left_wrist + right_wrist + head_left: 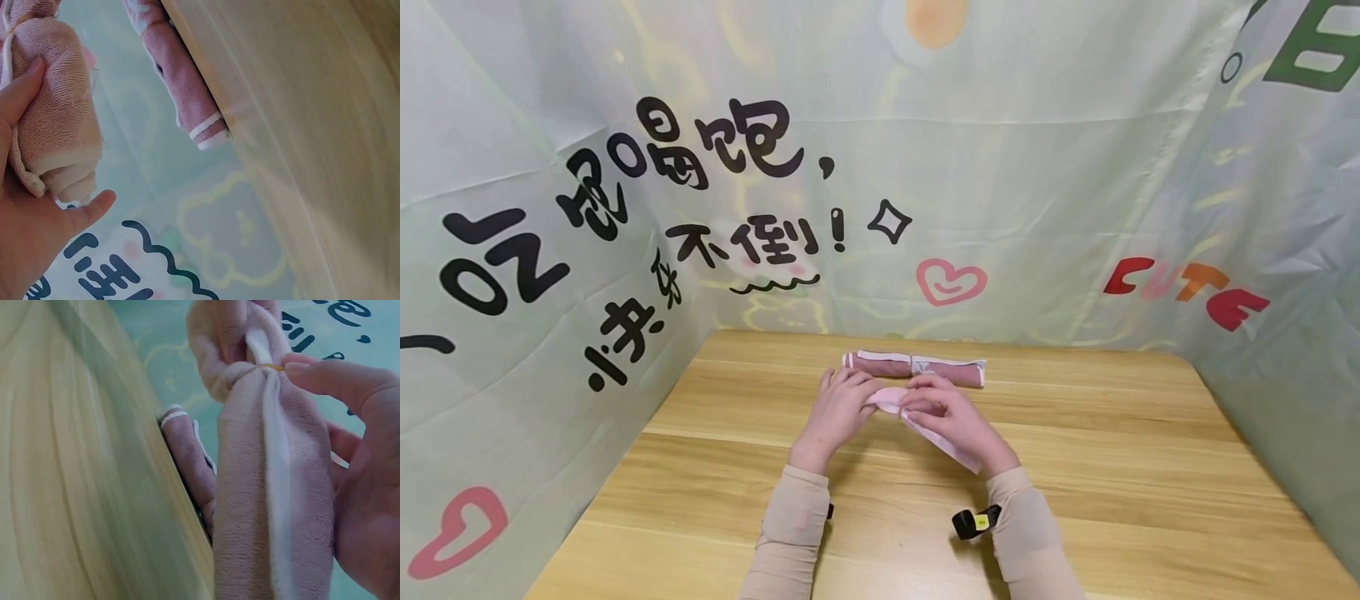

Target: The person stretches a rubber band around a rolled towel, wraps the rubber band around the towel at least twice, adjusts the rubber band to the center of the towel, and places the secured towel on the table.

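Note:
A light pink rolled towel (925, 429) with white trim is held between both hands over the middle of the wooden table (1112, 467). My left hand (842, 408) grips its left end (59, 125), fingers wrapped around the roll. My right hand (951, 417) holds the rest of the roll (275, 506), and a fingertip (300, 365) pinches a thin yellow rubber band (272, 366) that cinches it. A second, darker pink rolled towel (913, 367) with white stripes lies on the table just beyond the hands; its end (206, 128) shows in the left wrist view.
A pale green printed fabric backdrop (1000, 167) rises on the left, back and right sides of the table. A black wrist strap (976, 522) sits on the right forearm. Bare tabletop lies to either side and in front of the hands.

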### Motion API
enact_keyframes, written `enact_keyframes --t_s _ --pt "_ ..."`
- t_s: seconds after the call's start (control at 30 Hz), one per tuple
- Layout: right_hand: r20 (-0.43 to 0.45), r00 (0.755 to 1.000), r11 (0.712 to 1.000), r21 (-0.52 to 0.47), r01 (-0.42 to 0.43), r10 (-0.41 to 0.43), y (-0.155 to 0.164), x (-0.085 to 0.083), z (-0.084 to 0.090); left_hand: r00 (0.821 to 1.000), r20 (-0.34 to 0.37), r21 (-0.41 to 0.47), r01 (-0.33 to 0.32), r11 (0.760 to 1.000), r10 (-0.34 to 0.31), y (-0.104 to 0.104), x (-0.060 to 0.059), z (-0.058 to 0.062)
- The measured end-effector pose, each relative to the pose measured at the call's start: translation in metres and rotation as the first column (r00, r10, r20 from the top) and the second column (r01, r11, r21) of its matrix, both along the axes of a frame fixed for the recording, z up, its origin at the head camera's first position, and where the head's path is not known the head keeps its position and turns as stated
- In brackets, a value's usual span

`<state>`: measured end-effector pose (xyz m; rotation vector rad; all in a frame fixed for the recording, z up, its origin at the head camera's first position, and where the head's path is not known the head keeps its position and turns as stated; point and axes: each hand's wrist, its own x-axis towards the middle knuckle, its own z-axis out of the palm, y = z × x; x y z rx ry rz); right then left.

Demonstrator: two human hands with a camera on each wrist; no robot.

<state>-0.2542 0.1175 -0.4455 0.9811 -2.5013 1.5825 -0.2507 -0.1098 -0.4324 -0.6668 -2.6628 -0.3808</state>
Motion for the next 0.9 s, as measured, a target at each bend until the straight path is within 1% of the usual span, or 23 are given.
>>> enact_keyframes --t_s 0.03,0.17,0.27,0.3,0.4,0.47,0.5,0.67,0.8,0.9 --pt "-0.002 1.0 1.0 0.023 -0.004 0.004 0.0 0.0 0.0 1.0 0.003 -0.004 -0.003 1.0 0.003 0.0 0.0 0.0" --pt "-0.062 0.998 0.996 0.093 0.009 -0.003 -0.001 0.001 0.001 1.0 0.011 0.001 -0.006 1.0 0.006 -0.001 0.001 0.003" --pt "-0.054 0.998 0.993 0.113 0.018 -0.012 -0.003 0.004 0.004 1.0 0.021 0.017 0.0 1.0 0.0 -0.002 0.001 0.004" --pt "-0.057 0.998 0.991 0.128 0.028 -0.02 -0.004 0.004 0.004 1.0 0.021 0.019 0.001 1.0 -0.001 -0.002 0.001 0.004" --pt "-0.115 0.992 0.979 0.191 0.072 -0.05 -0.008 0.007 0.005 1.0 0.018 0.021 0.007 1.0 -0.007 -0.003 0.001 0.004" --pt "-0.165 0.984 0.966 0.233 0.109 -0.071 -0.011 0.008 0.004 1.0 0.016 0.019 0.011 1.0 -0.011 -0.003 0.001 0.003" --pt "-0.209 0.975 0.959 0.251 0.13 -0.077 -0.012 0.008 0.004 1.0 0.016 0.017 0.012 1.0 -0.012 -0.003 0.001 0.003" --pt "-0.334 0.939 0.944 0.276 0.183 -0.085 -0.018 0.008 0.004 0.999 0.033 0.009 0.022 1.0 -0.022 0.0 0.0 0.004" --pt "-0.385 0.919 0.943 0.27 0.196 -0.081 -0.019 0.006 0.002 0.999 0.048 0.001 0.022 1.0 -0.023 0.001 -0.001 0.003" --pt "-0.401 0.913 0.941 0.273 0.2 -0.077 -0.02 0.005 0.001 0.998 0.053 0.002 0.02 1.0 -0.02 0.002 -0.001 0.002"
